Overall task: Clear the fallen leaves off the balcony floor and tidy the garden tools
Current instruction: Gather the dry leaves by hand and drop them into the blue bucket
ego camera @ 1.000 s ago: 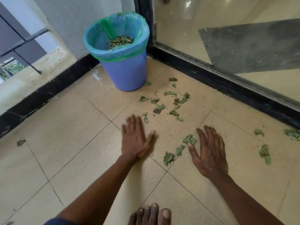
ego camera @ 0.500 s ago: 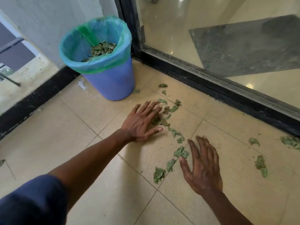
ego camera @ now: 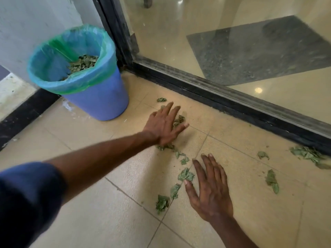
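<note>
Balcony floor (ego camera: 241,176): pale square tiles, bounded by a dark sliding-door track (ego camera: 232,102) with glass behind, and a white wall at the far left.

Bin (ego camera: 100,99): blue, lined with a green bag, standing in the corner by the door frame; holds a layer of leaves already collected.

Leaves, main trail (ego camera: 185,175): loose green scraps running from beside the bin toward the viewer, between the two hands.

Leaves, outlying (ego camera: 308,154): a clump against the door track at far right, with two single scraps near it on the tile.

Left hand (ego camera: 165,125): flat on the floor, fingers spread and released, resting over leaves at the far end of the trail.

Right hand (ego camera: 209,190): flat, fingers extended and released, thumb touching a leaf at the trail's near end.

Garden tools: none in view.

Step in hand, judged: gathering the trail into a pile. Next move likely calls for drawing both palms together, cupping the heap, and lifting it to the bin; the outlying scraps remain afterward.
</note>
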`<state>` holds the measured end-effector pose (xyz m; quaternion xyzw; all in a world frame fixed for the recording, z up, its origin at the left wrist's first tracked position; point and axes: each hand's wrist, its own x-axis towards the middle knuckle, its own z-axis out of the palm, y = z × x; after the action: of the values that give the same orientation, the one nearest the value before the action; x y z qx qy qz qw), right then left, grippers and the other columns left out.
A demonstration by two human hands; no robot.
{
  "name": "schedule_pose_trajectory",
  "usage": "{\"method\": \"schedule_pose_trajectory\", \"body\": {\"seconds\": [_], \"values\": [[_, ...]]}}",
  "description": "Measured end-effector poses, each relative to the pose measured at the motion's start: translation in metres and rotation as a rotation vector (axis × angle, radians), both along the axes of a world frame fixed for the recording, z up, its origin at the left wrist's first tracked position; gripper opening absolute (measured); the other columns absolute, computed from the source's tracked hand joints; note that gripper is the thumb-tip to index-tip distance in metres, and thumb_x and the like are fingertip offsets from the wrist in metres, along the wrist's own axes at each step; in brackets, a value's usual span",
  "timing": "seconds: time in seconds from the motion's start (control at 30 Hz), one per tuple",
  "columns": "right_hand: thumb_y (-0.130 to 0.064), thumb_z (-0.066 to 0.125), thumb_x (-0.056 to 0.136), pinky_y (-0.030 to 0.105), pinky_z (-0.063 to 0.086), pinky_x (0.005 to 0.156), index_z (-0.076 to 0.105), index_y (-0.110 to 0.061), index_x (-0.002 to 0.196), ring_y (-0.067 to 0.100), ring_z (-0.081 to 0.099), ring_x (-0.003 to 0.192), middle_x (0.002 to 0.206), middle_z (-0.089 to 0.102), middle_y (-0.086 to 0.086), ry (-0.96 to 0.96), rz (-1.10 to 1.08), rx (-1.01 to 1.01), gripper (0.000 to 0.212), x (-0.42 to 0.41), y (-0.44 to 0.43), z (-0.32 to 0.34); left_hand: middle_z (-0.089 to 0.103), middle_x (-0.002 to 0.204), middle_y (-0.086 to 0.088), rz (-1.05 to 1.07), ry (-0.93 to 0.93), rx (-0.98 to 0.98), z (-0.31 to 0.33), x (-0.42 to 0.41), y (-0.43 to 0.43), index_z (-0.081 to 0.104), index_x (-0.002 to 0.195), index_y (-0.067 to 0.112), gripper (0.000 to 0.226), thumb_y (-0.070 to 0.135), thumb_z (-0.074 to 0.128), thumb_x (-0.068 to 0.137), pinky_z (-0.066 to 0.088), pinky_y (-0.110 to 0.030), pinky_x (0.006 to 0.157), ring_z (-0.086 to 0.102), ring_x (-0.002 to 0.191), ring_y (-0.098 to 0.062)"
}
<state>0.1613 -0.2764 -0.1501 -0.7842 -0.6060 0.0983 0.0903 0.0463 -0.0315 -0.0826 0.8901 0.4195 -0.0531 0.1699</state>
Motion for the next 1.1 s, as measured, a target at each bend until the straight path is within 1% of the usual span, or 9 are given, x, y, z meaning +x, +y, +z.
{"method": "schedule_pose_trajectory", "body": {"seconds": [0.13, 0.27, 0.47, 0.57, 0.63, 0.7, 0.83, 0.93, 1.1], "values": [[-0.066, 0.027, 0.102, 0.051, 0.017, 0.126, 0.035, -0.024, 0.159, 0.023, 0.006, 0.159, 0.17, 0.019, 0.005, 0.012, -0.004, -0.016, 0.072, -0.001, -0.001, 0.002, -0.011, 0.172, -0.012, 0.085, 0.085, -0.129, 0.022, 0.026, 0.056, 0.001, 0.166, 0.022, 0.091, 0.075, 0.031, 0.098, 0.013, -0.06, 0.126, 0.001, 0.158, -0.036], [-0.07, 0.027, 0.1, 0.048, 0.012, 0.126, 0.034, -0.026, 0.16, 0.022, 0.005, 0.159, 0.17, 0.019, 0.005, 0.024, -0.009, 0.001, 0.075, -0.002, 0.002, 0.005, -0.012, 0.172, -0.01, 0.063, 0.237, -0.162, 0.014, 0.018, 0.054, -0.002, 0.165, 0.014, 0.095, 0.076, 0.026, 0.099, 0.008, -0.051, 0.128, -0.005, 0.159, -0.031], [-0.071, 0.031, 0.098, 0.045, 0.008, 0.128, 0.033, -0.028, 0.159, 0.022, 0.003, 0.159, 0.17, 0.019, 0.005, 0.012, -0.015, 0.007, 0.075, 0.0, 0.0, 0.006, 0.002, 0.174, -0.004, -0.234, 0.034, 0.013, -0.013, -0.021, -0.063, 0.009, 0.165, 0.025, 0.086, 0.077, 0.009, 0.096, 0.011, -0.052, 0.128, 0.008, 0.159, -0.024], [-0.071, 0.031, 0.098, 0.047, 0.01, 0.128, 0.032, -0.027, 0.159, 0.021, 0.003, 0.159, 0.17, 0.019, 0.005, 0.023, -0.014, 0.019, 0.076, 0.001, 0.001, 0.005, -0.001, 0.174, -0.004, 0.036, -0.066, 0.131, -0.028, -0.053, -0.072, 0.016, 0.164, 0.027, 0.086, 0.079, 0.009, 0.096, 0.002, -0.058, 0.127, 0.001, 0.159, -0.024], [-0.072, 0.03, 0.098, 0.047, 0.01, 0.128, 0.03, -0.027, 0.16, 0.021, 0.001, 0.159, 0.171, 0.017, 0.004, 0.019, -0.008, 0.015, 0.076, 0.0, 0.0, 0.004, -0.012, 0.172, -0.007, 0.296, 0.0, 0.061, -0.038, -0.073, -0.07, 0.006, 0.165, 0.025, 0.096, 0.084, 0.005, 0.09, -0.004, -0.059, 0.126, -0.01, 0.159, -0.027], [-0.071, 0.031, 0.098, 0.048, 0.009, 0.128, 0.031, -0.027, 0.16, 0.021, 0.001, 0.159, 0.171, 0.017, 0.004, 0.029, -0.013, 0.03, 0.075, 0.0, -0.001, 0.004, -0.02, 0.169, -0.011, 0.352, 0.02, -0.021, -0.047, -0.076, -0.079, -0.005, 0.165, 0.022, 0.103, 0.088, 0.002, 0.086, -0.004, -0.061, 0.127, -0.018, 0.157, -0.029], [-0.062, 0.037, 0.097, 0.049, 0.015, 0.127, 0.038, -0.022, 0.155, 0.023, 0.012, 0.158, 0.167, 0.027, 0.007, 0.082, -0.008, 0.084, 0.071, -0.001, -0.003, 0.004, -0.019, 0.17, -0.01, -0.054, -0.064, -0.04, -0.044, -0.045, -0.125, -0.013, 0.164, 0.023, 0.099, 0.086, -0.005, 0.087, -0.005, -0.06, 0.126, -0.019, 0.158, -0.026], [-0.054, 0.046, 0.093, 0.053, 0.023, 0.123, 0.046, -0.014, 0.145, 0.028, 0.035, 0.147, 0.153, 0.046, 0.011, 0.052, -0.088, 0.18, 0.066, -0.003, -0.004, 0.007, -0.017, 0.171, -0.01, -0.132, -0.089, 0.017, -0.028, -0.013, -0.113, -0.012, 0.164, 0.023, 0.099, 0.085, 0.001, 0.088, -0.014, -0.056, 0.125, -0.017, 0.158, -0.025], [-0.049, 0.053, 0.094, 0.054, 0.02, 0.124, 0.047, -0.013, 0.138, 0.03, 0.042, 0.14, 0.143, 0.052, 0.013, -0.022, -0.19, 0.247, 0.057, -0.004, -0.004, 0.009, -0.013, 0.173, -0.004, -0.363, 0.059, 0.028, -0.021, 0.026, -0.065, -0.005, 0.165, 0.028, 0.091, 0.08, 0.015, 0.094, 0.005, -0.055, 0.126, -0.009, 0.159, -0.028]]}}
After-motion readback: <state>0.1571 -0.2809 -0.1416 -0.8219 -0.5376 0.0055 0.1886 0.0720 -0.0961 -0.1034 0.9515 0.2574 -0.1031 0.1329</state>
